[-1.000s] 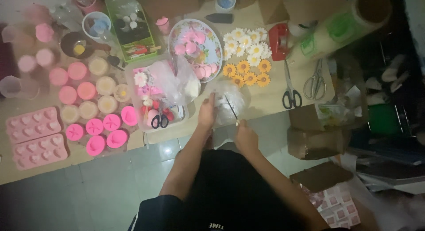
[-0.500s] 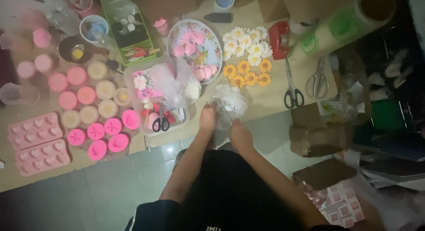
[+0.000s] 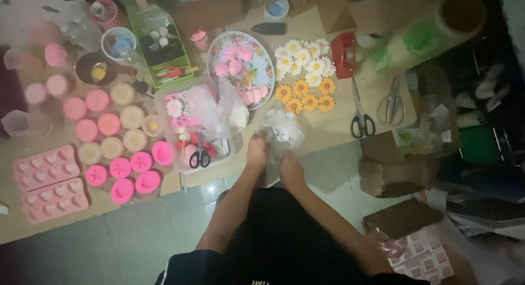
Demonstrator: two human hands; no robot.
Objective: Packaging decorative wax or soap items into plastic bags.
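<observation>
My left hand (image 3: 257, 149) and my right hand (image 3: 290, 169) are close together at the near edge of the brown work surface (image 3: 328, 126). Both grip a small clear plastic bag (image 3: 283, 129) with something white inside; the bag rises just above the fingers. To the left of the hands stands a clear box (image 3: 194, 126) holding small flowers, plastic wrap and black-handled scissors (image 3: 199, 155). Just beyond the bag lie white and orange flower shapes (image 3: 303, 72) and an oval floral plate (image 3: 243, 66) with pink pieces.
Round pink and cream moulds (image 3: 117, 137) and two pink silicone trays (image 3: 46, 184) fill the left. Two more pairs of scissors (image 3: 363, 113) lie at the right by a red tape dispenser (image 3: 344, 53) and a film roll (image 3: 426, 33). Cardboard boxes (image 3: 394, 167) sit on the floor.
The hands stay together on the bag; the right hand has drawn slightly nearer to me, and the bag has shifted a little between the fingers.
</observation>
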